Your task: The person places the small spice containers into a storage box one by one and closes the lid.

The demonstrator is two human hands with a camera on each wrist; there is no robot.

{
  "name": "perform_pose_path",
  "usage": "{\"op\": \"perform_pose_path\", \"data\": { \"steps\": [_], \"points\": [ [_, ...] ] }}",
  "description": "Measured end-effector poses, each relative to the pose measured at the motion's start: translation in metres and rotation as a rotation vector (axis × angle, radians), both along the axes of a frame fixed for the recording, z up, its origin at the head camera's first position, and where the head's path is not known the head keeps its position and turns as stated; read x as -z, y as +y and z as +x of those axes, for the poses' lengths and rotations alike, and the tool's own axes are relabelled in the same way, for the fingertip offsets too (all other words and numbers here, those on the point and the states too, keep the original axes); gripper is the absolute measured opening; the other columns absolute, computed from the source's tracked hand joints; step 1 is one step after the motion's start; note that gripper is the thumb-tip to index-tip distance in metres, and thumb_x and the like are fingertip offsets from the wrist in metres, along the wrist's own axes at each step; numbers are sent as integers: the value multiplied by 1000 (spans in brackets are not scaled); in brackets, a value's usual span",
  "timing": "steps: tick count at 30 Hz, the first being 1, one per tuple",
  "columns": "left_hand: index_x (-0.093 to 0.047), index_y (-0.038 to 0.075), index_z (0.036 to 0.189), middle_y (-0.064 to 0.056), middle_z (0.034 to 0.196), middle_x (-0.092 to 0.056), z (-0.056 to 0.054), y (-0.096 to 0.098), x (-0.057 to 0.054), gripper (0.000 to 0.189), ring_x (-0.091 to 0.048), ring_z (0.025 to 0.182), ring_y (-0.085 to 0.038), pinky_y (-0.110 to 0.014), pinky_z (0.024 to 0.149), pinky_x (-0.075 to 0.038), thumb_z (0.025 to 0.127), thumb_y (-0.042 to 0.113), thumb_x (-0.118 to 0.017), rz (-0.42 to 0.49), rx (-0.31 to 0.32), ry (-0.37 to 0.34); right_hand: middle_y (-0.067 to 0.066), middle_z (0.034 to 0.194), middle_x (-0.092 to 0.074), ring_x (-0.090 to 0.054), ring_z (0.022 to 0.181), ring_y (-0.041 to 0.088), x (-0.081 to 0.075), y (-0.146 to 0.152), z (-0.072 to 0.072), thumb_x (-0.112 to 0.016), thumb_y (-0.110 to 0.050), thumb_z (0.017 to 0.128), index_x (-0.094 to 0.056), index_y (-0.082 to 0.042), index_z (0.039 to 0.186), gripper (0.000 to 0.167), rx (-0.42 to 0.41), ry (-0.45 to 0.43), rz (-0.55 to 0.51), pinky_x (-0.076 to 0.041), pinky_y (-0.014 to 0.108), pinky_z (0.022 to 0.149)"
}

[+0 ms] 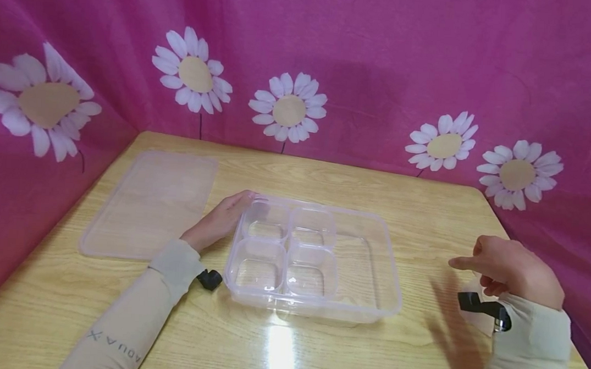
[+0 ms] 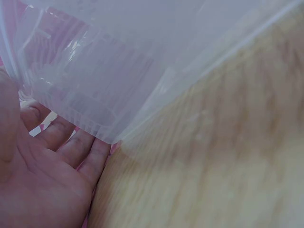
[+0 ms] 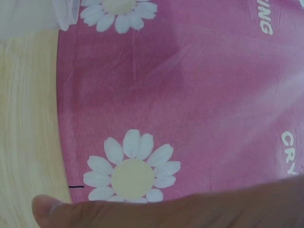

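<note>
A clear plastic container [image 1: 391, 266] with a pale rim lies on the table, several small square tubs [image 1: 258, 266] grouped in its left part. My left hand [image 1: 223, 220] holds the container at its far-left corner. In the left wrist view, the fingers [image 2: 78, 145] lie along the outside of the container's wall [image 2: 99, 85], and the thumb is up near the rim. To the right, away from the container, my right hand [image 1: 515, 265] hovers with its index finger extended and the other fingers loosely bent, holding nothing. The right wrist view shows its thumb [image 3: 45, 209].
A large translucent flat lid [image 1: 151, 200] lies left of the container. Partly behind the right wrist is a small pale flat piece [image 1: 479, 319]. A magenta curtain [image 1: 368, 99] with daisies surrounds the wooden table [image 1: 348, 346] at the back and sides.
</note>
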State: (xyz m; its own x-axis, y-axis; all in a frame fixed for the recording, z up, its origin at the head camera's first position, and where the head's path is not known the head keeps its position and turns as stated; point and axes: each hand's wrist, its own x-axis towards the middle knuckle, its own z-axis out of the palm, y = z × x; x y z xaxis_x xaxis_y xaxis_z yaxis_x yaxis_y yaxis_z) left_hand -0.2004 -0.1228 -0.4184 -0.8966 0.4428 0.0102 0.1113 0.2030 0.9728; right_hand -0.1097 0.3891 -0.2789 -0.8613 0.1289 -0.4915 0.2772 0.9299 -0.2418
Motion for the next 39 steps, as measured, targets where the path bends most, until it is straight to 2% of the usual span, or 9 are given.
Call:
{"op": "perform_pose_path", "data": {
  "steps": [4, 9, 16, 22, 31, 35, 39],
  "points": [
    [-50, 13, 151, -11, 154, -53, 0, -1, 0, 58, -41, 152, -30, -53, 131, -28, 112, 51, -28, -7, 1, 21, 5, 67, -58, -59, 60, 19, -1, 7, 0, -71, -57, 91, -53, 1, 97, 61, 8, -5, -5, -52, 31, 56],
    [-50, 14, 151, -11, 152, -55, 1, -2, 0, 58, -45, 149, -30, -53, 129, -31, 112, 51, -28, -15, 0, 17, 4, 68, -56, -57, 59, 17, 2, 7, -2, -74, -50, 91, -50, 2, 99, 58, 21, -26, -55, -51, 29, 55],
    [-53, 15, 148, -9, 149, -57, 1, -3, -1, 57, -46, 147, -28, -51, 129, -31, 112, 52, -28, -10, -2, 23, 4, 73, -59, -59, 61, 17, 6, -4, -5, -77, -42, 89, -54, -1, 102, 49, -78, 4, 7, -50, 31, 57],
    [-53, 16, 148, -9, 149, -57, 0, -2, -1, 57, -47, 145, -28, -52, 128, -32, 112, 53, -29, -6, 3, 18, 8, 78, -63, -64, 64, 20, 11, -13, -10, -77, -29, 87, -52, -1, 106, 42, -134, 13, 9, -54, 34, 59],
    [-54, 16, 146, -8, 147, -58, 1, 1, 0, 56, -49, 143, -27, -50, 128, -34, 112, 53, -30, 3, -14, -1, 11, 88, -70, -68, 71, 21, 13, -25, -20, -80, -23, 88, -54, 3, 115, 45, -178, 6, 79, -58, 35, 63],
    [-53, 17, 147, -8, 148, -58, 2, 1, -1, 56, -48, 143, -27, -50, 128, -33, 112, 53, -29, -5, -16, -6, 10, 88, -68, -65, 75, 22, 14, -29, -21, -81, -22, 88, -53, 3, 116, 47, -168, 5, 90, -54, 33, 64],
    [-52, 18, 148, -7, 149, -56, 3, 1, -3, 57, -47, 145, -27, -51, 129, -32, 112, 54, -28, -26, -18, -5, 9, 84, -64, -59, 75, 22, 14, -31, -20, -80, -21, 85, -55, 1, 110, 42, -211, 59, 111, -48, 31, 64]
  ]
}}
